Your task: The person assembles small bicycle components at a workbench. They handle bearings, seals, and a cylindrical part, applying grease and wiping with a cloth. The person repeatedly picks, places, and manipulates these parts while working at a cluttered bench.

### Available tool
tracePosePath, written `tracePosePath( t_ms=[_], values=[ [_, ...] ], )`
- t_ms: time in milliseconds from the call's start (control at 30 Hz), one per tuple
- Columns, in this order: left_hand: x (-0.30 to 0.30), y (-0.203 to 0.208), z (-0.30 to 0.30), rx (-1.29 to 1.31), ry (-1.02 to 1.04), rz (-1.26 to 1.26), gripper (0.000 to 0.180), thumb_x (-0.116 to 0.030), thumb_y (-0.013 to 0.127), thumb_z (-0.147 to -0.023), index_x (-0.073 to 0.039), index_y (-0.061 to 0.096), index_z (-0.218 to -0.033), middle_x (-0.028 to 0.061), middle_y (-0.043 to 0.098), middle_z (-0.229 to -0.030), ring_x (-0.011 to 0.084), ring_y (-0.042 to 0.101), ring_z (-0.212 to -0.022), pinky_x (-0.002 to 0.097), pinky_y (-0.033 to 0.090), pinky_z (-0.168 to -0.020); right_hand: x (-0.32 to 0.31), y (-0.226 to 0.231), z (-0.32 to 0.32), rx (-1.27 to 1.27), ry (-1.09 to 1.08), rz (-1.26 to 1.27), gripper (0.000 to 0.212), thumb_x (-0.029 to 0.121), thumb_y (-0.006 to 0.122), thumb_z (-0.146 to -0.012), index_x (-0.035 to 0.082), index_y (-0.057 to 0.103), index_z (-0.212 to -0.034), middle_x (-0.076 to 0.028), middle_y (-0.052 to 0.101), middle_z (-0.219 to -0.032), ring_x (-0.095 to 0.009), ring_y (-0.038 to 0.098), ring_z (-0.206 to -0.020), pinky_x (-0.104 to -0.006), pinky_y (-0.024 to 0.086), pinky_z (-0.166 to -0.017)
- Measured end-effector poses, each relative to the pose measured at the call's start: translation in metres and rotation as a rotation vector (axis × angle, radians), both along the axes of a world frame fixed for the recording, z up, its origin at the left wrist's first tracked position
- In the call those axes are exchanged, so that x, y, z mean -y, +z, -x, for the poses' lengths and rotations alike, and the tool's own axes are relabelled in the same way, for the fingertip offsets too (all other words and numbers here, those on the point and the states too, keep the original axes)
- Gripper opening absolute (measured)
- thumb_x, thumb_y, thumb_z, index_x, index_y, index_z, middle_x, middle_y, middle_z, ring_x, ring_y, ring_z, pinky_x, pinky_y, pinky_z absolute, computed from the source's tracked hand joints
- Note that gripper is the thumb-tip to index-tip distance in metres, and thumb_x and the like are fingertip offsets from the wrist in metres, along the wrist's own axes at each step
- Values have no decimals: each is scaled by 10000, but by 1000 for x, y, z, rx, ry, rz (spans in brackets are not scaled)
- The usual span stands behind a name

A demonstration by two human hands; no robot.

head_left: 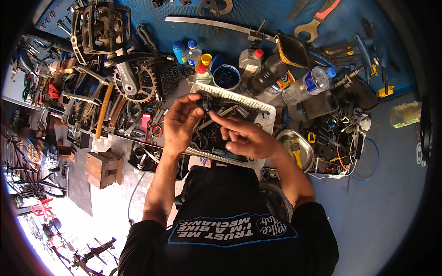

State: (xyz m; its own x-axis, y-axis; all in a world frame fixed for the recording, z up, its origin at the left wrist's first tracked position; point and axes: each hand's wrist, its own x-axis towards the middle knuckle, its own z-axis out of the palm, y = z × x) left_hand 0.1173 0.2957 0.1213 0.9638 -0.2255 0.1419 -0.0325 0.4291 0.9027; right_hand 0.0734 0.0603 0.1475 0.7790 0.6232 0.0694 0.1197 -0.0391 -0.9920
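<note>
Above the far left part of a white perforated basket (pixel 271 133), my left hand (pixel 180 123) pinches a small black bike part (pixel 206 102) between thumb and fingers. Its exact kind is hard to make out against the dark contents. My right hand (pixel 251 138) comes in from the right with its index finger stretched toward that part. The fingertip is close to it; I cannot tell whether they touch. The other right fingers curl loosely, with nothing visible in them. Below both hands, the basket holds loose dark metal parts and a silver cylindrical piece (pixel 242 111).
Left of the basket are a crankset with chainring (pixel 133 85), a pedal (pixel 102 27) and a wooden-handled hammer (pixel 104 110). Bottles, including a clear one (pixel 309 86), and a tub (pixel 226 77) stand behind. A metal tray (pixel 309 154) with a yellow-handled brush (pixel 296 154) lies right.
</note>
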Motion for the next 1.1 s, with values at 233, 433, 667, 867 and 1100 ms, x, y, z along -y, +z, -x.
tracePosePath(
  t_ms=[233,433,667,867,1100],
  values=[
    [13,-6,-7,73,41,-79,366,62,686,-981,35,566,-1325,96,684,-1162,120,649,-1074,249,520,-949,14,9,-5,62,-50,171,764,131,727,-931,220,428,-1628,-4,544,-1015,-89,403,-693,-248,401,-634],
    [0,-22,-16,-18,88,-26,336,57,658,-997,33,562,-1319,113,697,-1169,164,676,-1102,328,595,-956,52,-8,-16,177,-284,314,523,124,741,-946,142,642,-1458,9,600,-979,-64,462,-678,-244,417,-630],
    [-14,-40,7,-131,70,-7,314,-30,645,-1030,11,571,-1332,93,679,-1157,171,687,-1069,386,632,-926,90,-56,-15,208,-592,645,390,125,722,-913,140,699,-1301,-57,738,-963,-205,623,-790,-365,533,-719],
    [-27,-53,17,-238,69,-49,313,-55,649,-1029,6,586,-1330,81,671,-1104,176,706,-985,390,652,-874,96,-78,-8,398,-624,958,284,146,711,-899,108,742,-1179,-84,777,-938,-303,674,-970,-436,556,-874],
    [-30,-62,22,-276,71,-29,304,-44,665,-1015,30,595,-1302,98,689,-1090,166,710,-942,339,653,-820,73,-79,-1,425,-515,1046,263,138,712,-892,75,757,-1143,-119,778,-971,-313,678,-1008,-450,548,-925]
  ],
)
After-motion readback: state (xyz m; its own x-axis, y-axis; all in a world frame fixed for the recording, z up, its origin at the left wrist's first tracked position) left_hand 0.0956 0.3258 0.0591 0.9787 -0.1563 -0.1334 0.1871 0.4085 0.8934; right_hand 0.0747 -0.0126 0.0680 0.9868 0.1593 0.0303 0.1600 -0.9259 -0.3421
